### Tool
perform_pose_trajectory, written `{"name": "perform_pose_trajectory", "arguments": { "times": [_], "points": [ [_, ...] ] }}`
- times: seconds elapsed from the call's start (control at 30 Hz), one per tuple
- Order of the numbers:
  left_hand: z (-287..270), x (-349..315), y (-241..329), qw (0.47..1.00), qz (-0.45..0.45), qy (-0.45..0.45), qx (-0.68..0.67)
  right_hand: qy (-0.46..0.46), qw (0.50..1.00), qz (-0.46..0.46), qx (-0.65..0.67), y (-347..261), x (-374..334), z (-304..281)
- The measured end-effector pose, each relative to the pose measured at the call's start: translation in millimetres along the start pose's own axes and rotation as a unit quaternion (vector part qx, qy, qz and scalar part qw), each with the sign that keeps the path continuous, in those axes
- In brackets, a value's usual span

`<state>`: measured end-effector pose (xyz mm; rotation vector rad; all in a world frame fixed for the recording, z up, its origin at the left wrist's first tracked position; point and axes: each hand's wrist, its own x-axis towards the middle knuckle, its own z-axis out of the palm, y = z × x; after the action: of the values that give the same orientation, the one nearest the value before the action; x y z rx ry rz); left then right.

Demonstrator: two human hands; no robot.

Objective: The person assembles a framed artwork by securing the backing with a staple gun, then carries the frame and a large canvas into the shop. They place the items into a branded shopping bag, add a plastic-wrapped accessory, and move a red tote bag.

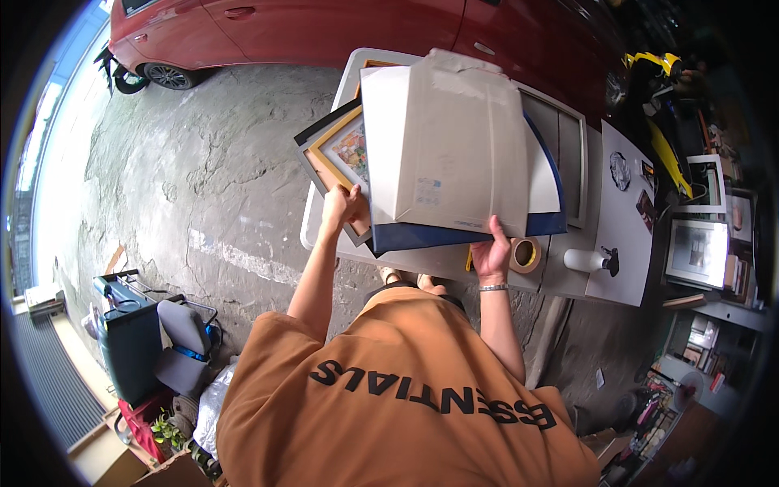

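Note:
My left hand [346, 207] is closed on the lower edge of a picture frame stack, where a yellow-gold frame [329, 169] with a colourful print lies over a black-edged frame [306, 134]. With my right hand [492, 258] I grip the near edge of a dark blue board [422, 236], thumb on top. Over that board lie white sheets [381, 146] and a flat grey-beige cardboard piece [462, 154] with a torn far end. The pile covers much of the frames. My right fingers are partly hidden beneath it.
A white table [381, 55] carries a grey frame [578, 154], a roll of tape [526, 255], a white spray bottle [584, 260] and a white board [621, 219]. Beyond it stands a red car [341, 32]. A chair [182, 329] is at lower left; shelves [714, 316] line the right.

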<state>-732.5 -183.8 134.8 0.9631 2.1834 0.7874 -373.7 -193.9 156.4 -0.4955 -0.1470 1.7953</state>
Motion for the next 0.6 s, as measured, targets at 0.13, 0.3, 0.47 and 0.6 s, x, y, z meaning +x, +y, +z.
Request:
{"name": "perform_pose_trajectory", "arguments": {
  "times": [0.13, 0.3, 0.47, 0.6],
  "points": [
    [-26, 1, 18, 0.999, 0.017, -0.015, 0.039, 0.009, 0.998, 0.037, -0.057, 25, 6, -17],
    [-16, -2, 21, 0.895, -0.037, -0.233, -0.378, 0.085, 0.99, 0.082, -0.071, 61, 13, -49],
    [23, 13, 7, 0.951, 0.057, -0.074, -0.294, 0.465, 0.801, 0.007, -0.376, 77, 14, -86],
    [38, 23, -5, 0.961, 0.062, -0.018, -0.268, 0.241, 0.702, -0.265, -0.616, 39, 29, -101]
  ]
}}
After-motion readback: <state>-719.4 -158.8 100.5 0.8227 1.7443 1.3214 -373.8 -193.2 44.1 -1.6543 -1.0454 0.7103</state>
